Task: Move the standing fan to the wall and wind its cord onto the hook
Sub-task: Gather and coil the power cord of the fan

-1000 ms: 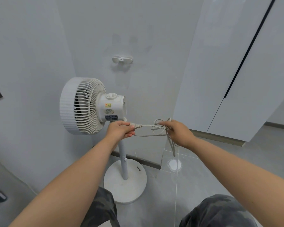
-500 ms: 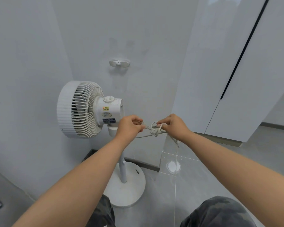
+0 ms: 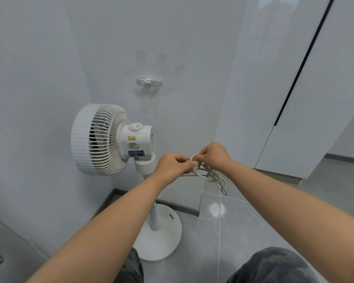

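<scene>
We have the standing fan (image 3: 99, 139) upright on the floor (image 3: 253, 221) in the corner, its round base (image 3: 161, 242) close to the skirting (image 3: 178, 204) and its head turned to the left. The hook (image 3: 149, 81) sits on the wall (image 3: 182, 37) above the fan head and is bare, so we judge the move done and the winding unfinished.

Both hands meet in front of the fan's neck. Our left hand (image 3: 171, 167) has its fingers curled and pinches the cord (image 3: 209, 176) where the loops cross. Our right hand (image 3: 213, 154) closes its fingers round the top of the same bundle, and a few slack loops hang below it.

To do this well, we should keep the loops even and pinched at one point so they do not spring apart. We then lift the whole bundle as one and drop its upper bend over an arm of the hook. We cannot tell how much cord runs back to the fan. It seems wise to leave some slack there, so the hanging bundle does not pull on the fan and tip the head.

The way up from our hands to the hook is open wall with nothing in between. The fan head lies to the left of that path, and the glossy cabinet (image 3: 253, 88) closes in on the right. Our knees (image 3: 274, 266) are just short of the base, so we should reach with the arms, not step in.
</scene>
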